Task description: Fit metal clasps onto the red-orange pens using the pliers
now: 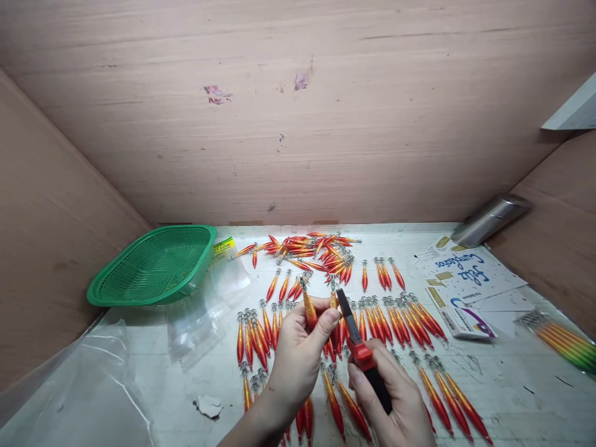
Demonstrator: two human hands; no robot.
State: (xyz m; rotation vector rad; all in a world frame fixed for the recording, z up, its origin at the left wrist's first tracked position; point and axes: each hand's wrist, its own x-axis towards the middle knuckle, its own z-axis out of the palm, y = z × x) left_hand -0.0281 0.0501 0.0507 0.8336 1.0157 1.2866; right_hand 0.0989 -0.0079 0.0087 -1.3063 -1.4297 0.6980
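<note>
My left hand (300, 347) is closed around two red-and-gold fishing lures with spiked metal hooks at their upper ends. One lure (309, 307) leans out over the fingers; the second lure (333, 299) is pinched upright beside the thumb. In my right hand (393, 394) are pliers (361, 355) with dark jaws and red-and-black handles. Their jaw tips come up close beside the second lure; whether they touch it I cannot tell. Rows of similar lures (372, 323) lie below and around both hands, some hidden by them. Farther back is a loose heap of lures (321, 248).
A green plastic basket (153, 264) stands at the left, with clear plastic bags (198, 323) near it. On the right are a metal cylinder (491, 220), printed papers (475, 273), a small box (459, 313) and bagged striped lures (561, 341). Cardboard-like walls (298, 155) enclose the table.
</note>
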